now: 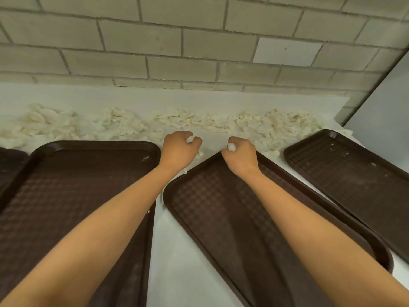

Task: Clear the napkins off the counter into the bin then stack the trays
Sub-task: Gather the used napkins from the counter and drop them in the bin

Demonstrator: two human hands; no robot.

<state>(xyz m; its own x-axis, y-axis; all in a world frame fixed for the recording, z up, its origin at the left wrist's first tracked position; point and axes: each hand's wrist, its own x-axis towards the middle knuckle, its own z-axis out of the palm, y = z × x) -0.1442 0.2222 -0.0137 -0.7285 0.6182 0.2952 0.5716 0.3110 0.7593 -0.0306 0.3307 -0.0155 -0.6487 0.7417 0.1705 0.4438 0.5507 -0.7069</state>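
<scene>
**Spotter:** How far along are we?

**Operator:** Early, I judge. Starting at the left, I see a sliver of a dark brown tray (11,167) at the frame edge. Next to it a large dark brown textured plastic tray (66,196) lies flat on the white surface (172,251). Nothing is stacked.

**Spotter:** And the napkins?

**Operator:** Crumpled white paper napkins (124,124) lie in a band along the back of the surface, under the grey brick wall (199,52). They run from the far left across to the right corner, so most are left to clear.

**Spotter:** Your hands?

**Operator:** My left hand (179,149) is in the gap just past the large tray, its fingers (197,143) curled tight around a small white napkin wad (190,139). My right hand (241,155) is over the far corner of the angled middle brown tray (221,207), fisted on a second white wad (232,147). Further right, a third brown tray (354,173) lies apart from the middle one, near the surface's edge.

**Spotter:** The bin?

**Operator:** It's not in view. Both handfuls have yet to go in, and I haven't begun stacking.
</scene>
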